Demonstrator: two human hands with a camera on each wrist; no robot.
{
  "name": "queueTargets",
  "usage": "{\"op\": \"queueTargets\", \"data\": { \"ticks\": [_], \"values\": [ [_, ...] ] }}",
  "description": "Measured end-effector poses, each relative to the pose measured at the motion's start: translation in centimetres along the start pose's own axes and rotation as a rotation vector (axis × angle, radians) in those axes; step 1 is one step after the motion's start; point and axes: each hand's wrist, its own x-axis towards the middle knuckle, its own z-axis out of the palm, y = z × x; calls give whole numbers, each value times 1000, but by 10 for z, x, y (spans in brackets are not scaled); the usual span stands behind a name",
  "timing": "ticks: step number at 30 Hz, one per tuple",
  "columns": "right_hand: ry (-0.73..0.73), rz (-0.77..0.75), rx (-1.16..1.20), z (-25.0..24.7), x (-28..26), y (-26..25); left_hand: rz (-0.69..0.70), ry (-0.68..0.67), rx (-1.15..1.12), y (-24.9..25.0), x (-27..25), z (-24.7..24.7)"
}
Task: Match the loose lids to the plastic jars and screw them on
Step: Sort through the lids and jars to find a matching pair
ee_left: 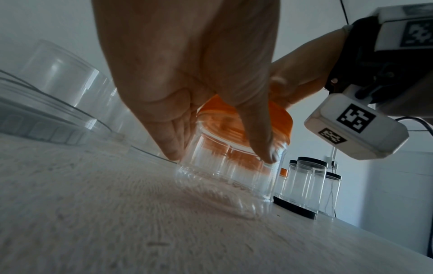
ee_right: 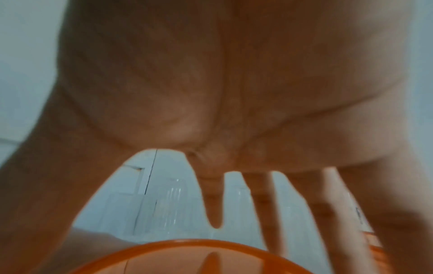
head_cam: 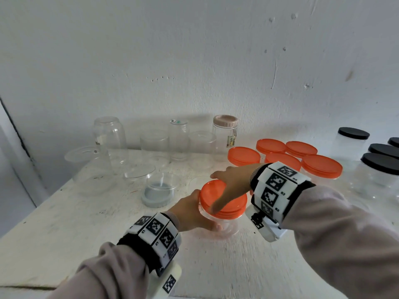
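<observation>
A clear plastic jar [head_cam: 224,225] stands on the white table with an orange lid [head_cam: 228,203] on its mouth. My left hand [head_cam: 192,212] grips the jar's body from the left, thumb and fingers curled round its wall [ee_left: 225,176]. My right hand [head_cam: 233,180] hovers over the lid with fingers spread and nearly straight. Its thumb tip touches the lid's near rim, and the fingers reach past the far edge. In the blurred right wrist view the lid [ee_right: 175,259] lies below the spread right hand [ee_right: 211,92], apart from the palm.
Several orange-lidded jars [head_cam: 280,152] stand behind my right wrist, black-lidded jars [head_cam: 380,165] at far right. Lidless clear jars [head_cam: 110,134] and a beige-lidded jar [head_cam: 225,126] line the wall. A grey-lidded tub [head_cam: 157,190] sits left of the jar. A black lid [ee_left: 295,209] lies by the black-lidded jars.
</observation>
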Motion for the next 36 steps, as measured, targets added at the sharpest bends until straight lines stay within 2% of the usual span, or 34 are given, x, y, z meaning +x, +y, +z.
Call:
{"op": "queueTargets", "data": {
  "ticks": [6,13,19,26,28,32,36],
  "values": [
    [-36,-77,36,-5,-5,4,7,-7,19,0,0,0],
    [26,20,12,3,1,0,-2,-6,-3,-1,0,0],
    [-44,-87,18,-1,1,1,-1,-6,6,-1,2,0],
    [61,4,24,10,5,-1,-6,1,-7,-1,2,1],
    [45,11,24,9,5,0,-8,3,-14,-1,2,1],
    [-29,-89,28,2,2,3,-6,-6,-1,0,2,1],
    [-8,-103,27,4,4,4,-5,0,-14,-1,3,2]
  ]
}}
